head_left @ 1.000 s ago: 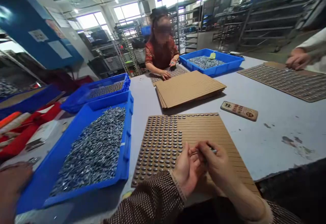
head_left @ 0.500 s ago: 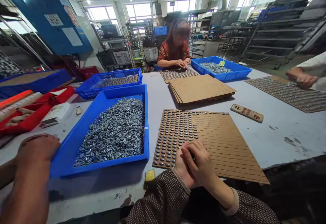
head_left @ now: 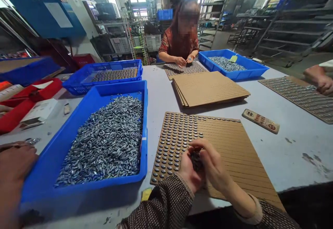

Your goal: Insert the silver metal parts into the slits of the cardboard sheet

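My left hand (head_left: 187, 172) is cupped over the near edge of a corrugated cardboard sheet (head_left: 234, 145) and holds a small heap of dark metal pieces (head_left: 196, 160). My right hand (head_left: 213, 164) lies against it, its fingertips pinched into that heap. What the fingertips grip is hidden. The left part of the sheet is filled with rows of round metal heads (head_left: 174, 138); the right part shows bare grooves. A blue tray (head_left: 85, 118) heaped with small metal pieces (head_left: 106, 142) stands just left of the sheet.
A stack of blank cardboard sheets (head_left: 208, 88) and a small printed card (head_left: 261, 120) lie beyond. A person across the table works over another sheet beside a second blue tray (head_left: 257, 70). Another person's hand (head_left: 11, 166) rests at near left, and one (head_left: 318, 78) at far right.
The view has tilted down and shifted. My hands have moved apart a little, and the heap of pieces in my left palm now shows, with my right fingertips dipped into it.
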Motion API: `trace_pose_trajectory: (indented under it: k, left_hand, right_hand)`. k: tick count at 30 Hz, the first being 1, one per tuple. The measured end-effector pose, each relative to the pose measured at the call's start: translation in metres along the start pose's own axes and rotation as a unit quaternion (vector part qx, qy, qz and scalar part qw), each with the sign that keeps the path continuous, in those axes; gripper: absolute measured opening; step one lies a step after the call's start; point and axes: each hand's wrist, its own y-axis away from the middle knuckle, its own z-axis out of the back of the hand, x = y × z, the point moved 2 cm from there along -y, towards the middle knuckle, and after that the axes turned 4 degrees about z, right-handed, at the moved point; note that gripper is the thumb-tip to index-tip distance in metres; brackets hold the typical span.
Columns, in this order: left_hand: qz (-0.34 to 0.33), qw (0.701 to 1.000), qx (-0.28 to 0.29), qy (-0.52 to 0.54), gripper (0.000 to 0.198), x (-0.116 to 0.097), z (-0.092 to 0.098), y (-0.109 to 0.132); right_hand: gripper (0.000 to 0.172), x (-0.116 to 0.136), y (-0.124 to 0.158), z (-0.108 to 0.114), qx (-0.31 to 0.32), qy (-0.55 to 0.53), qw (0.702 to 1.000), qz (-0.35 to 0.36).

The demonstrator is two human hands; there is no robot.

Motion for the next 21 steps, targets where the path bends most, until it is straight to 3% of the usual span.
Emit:
trace_pose_trajectory:
  k: [3, 6, 10, 13, 17, 21]
  left_hand:
    - [-0.002, 0.999, -0.047, 0.000, 0.017, -0.008, 0.003, -0.003]
    - [-0.001, 0.998, -0.056, -0.001, 0.015, -0.014, 0.002, 0.001]
    - [0.011, 1.000, -0.003, -0.006, 0.022, -0.016, -0.002, 0.006]
    - [0.024, 0.999, 0.023, 0.000, 0.025, -0.013, -0.003, 0.006]
    - [0.036, 0.999, 0.026, -0.004, 0.019, -0.007, -0.001, 0.005]
    - [0.048, 0.999, 0.015, -0.013, 0.019, -0.004, 0.000, 0.008]
  right_hand:
    - [0.050, -0.011, -0.005, 0.005, 0.037, -0.178, 0.975, -0.127]
    - [0.052, -0.018, -0.011, 0.015, 0.062, -0.205, 0.963, -0.163]
    - [0.031, -0.023, -0.016, 0.036, 0.046, 0.003, 0.996, -0.070]
    - [0.030, -0.024, -0.013, 0.046, 0.084, 0.165, 0.982, 0.037]
    - [0.031, -0.026, -0.009, 0.047, 0.160, 0.239, 0.953, 0.098]
    - [0.021, -0.026, -0.007, 0.050, 0.175, 0.257, 0.945, 0.099]
